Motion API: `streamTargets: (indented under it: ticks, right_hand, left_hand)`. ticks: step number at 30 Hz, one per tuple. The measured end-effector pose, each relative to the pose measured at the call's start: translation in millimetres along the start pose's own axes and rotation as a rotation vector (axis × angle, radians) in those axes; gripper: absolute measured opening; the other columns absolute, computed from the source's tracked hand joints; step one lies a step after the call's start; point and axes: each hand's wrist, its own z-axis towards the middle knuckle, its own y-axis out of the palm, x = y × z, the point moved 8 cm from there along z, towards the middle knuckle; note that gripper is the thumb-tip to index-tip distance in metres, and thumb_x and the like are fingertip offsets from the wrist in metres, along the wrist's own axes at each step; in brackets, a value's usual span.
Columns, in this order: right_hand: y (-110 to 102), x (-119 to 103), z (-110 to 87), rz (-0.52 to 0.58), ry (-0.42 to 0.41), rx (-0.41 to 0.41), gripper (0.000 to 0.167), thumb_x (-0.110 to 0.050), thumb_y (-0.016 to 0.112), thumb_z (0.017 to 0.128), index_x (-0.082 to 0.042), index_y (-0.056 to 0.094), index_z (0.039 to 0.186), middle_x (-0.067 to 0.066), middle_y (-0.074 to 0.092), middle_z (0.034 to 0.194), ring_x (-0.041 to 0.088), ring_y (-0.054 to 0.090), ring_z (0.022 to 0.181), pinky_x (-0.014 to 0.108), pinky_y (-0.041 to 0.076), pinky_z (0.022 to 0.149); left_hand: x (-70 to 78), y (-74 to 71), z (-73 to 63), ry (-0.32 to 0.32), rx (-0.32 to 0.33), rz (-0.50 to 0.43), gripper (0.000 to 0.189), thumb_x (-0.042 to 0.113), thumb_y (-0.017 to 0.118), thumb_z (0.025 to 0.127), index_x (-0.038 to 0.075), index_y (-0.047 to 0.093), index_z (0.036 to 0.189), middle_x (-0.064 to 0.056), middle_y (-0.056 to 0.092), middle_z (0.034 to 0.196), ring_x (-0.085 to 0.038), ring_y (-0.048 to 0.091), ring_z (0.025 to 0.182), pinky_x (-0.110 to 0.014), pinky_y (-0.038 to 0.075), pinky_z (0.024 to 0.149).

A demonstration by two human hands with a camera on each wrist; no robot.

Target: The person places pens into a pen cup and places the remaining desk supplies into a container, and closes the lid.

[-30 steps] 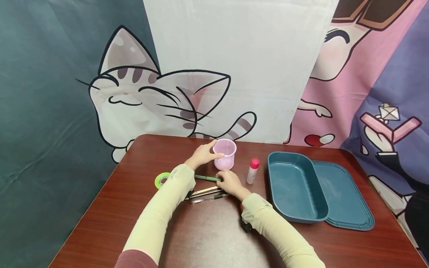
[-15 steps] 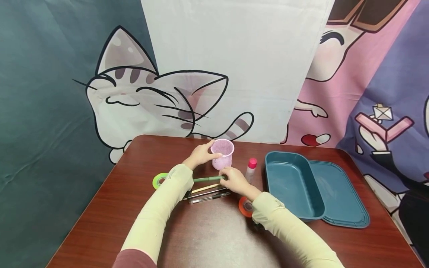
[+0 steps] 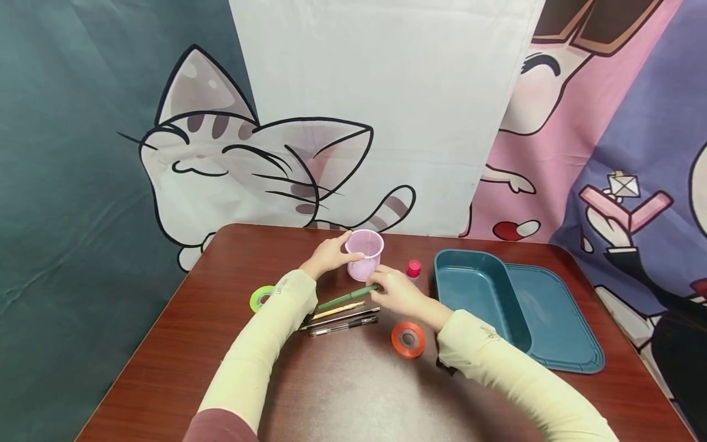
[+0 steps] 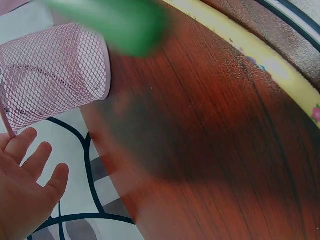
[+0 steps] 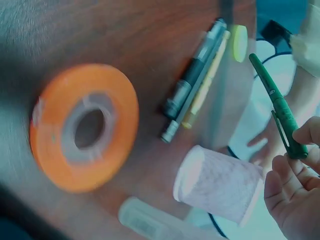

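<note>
My left hand (image 3: pixel 327 255) grips a pink mesh pen cup (image 3: pixel 364 255) by its rim near the table's back edge, thumb across the front. In the left wrist view, fingertips (image 4: pixel 29 134) meet the rim of the upright cup. Just right of the cup, my right hand (image 3: pixel 400 293) pinches a green pen (image 3: pixel 349 297) by its clip end between thumb and fingers. The pen (image 5: pixel 274 95) slants in that grip, its other end pointing down and left toward my left sleeve. It passes in front of the cup as a green blur at the top of the left wrist view.
Below the pen lie a yellow pencil (image 3: pixel 338 310), a dark pencil (image 3: pixel 334 320) and a black pen (image 3: pixel 345 326). An orange tape roll (image 3: pixel 396 341), a green tape roll (image 3: pixel 256 299) and a red-capped glue stick (image 3: pixel 413 268) are nearby. A teal box (image 3: pixel 475 285) partly covers its lid (image 3: pixel 558 319).
My right hand has moved right and slightly up, tilting the green pen's held end upward. The orange tape roll has come into full view; the glue stick is now mostly covered. My left hand keeps its grip.
</note>
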Motion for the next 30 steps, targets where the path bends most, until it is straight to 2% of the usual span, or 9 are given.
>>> streamTargets:
  ticks: [7,10,17,25,30]
  right_hand:
    - [-36.6,2.8,5.2,0.049,0.014,0.008,0.009,-0.004,0.061,0.073,-0.007,0.065,0.080,0.001,0.057,0.076,0.010,0.051,0.062,0.017,0.042,0.057]
    - [-50.4,8.8,6.9,0.091,0.052,0.008,0.010,-0.004,0.059,0.074,-0.008,0.065,0.081,0.002,0.058,0.076,0.013,0.050,0.061,0.019,0.040,0.055]
    - [-82.7,20.7,10.2,0.184,0.149,0.065,0.009,-0.004,0.059,0.076,-0.007,0.065,0.081,0.003,0.055,0.071,0.012,0.047,0.061,0.021,0.038,0.052]
    - [-111.8,38.4,17.6,0.217,0.255,0.186,0.013,-0.007,0.059,0.078,-0.004,0.067,0.088,0.007,0.060,0.068,0.010,0.048,0.057,0.021,0.039,0.051]
    - [-119.5,50.2,21.4,0.240,0.341,0.271,0.013,-0.008,0.060,0.078,-0.003,0.066,0.089,0.009,0.061,0.067,0.011,0.047,0.055,0.020,0.036,0.049]
  left_hand:
    - [-1.0,-0.5,0.2,-0.008,-0.009,0.004,0.083,0.056,0.059,0.074,0.015,0.029,0.139,-0.013,0.047,0.130,-0.026,0.047,0.117,-0.041,0.038,0.095]
    - [-1.1,0.0,0.2,-0.008,-0.011,0.012,0.083,0.057,0.058,0.074,0.015,0.028,0.139,-0.013,0.046,0.131,-0.027,0.046,0.118,-0.041,0.037,0.096]
    - [-2.2,0.7,0.3,-0.008,-0.008,0.028,0.083,0.057,0.058,0.074,0.015,0.028,0.139,-0.013,0.046,0.132,-0.028,0.046,0.119,-0.042,0.036,0.097]
    - [-2.5,0.0,1.1,0.004,-0.001,0.047,0.079,0.053,0.059,0.076,0.015,0.029,0.139,-0.014,0.047,0.130,-0.030,0.047,0.117,-0.043,0.037,0.095]
    - [-2.7,1.7,1.2,-0.001,-0.011,0.033,0.083,0.056,0.059,0.074,0.015,0.029,0.139,-0.014,0.046,0.132,-0.030,0.045,0.119,-0.043,0.036,0.096]
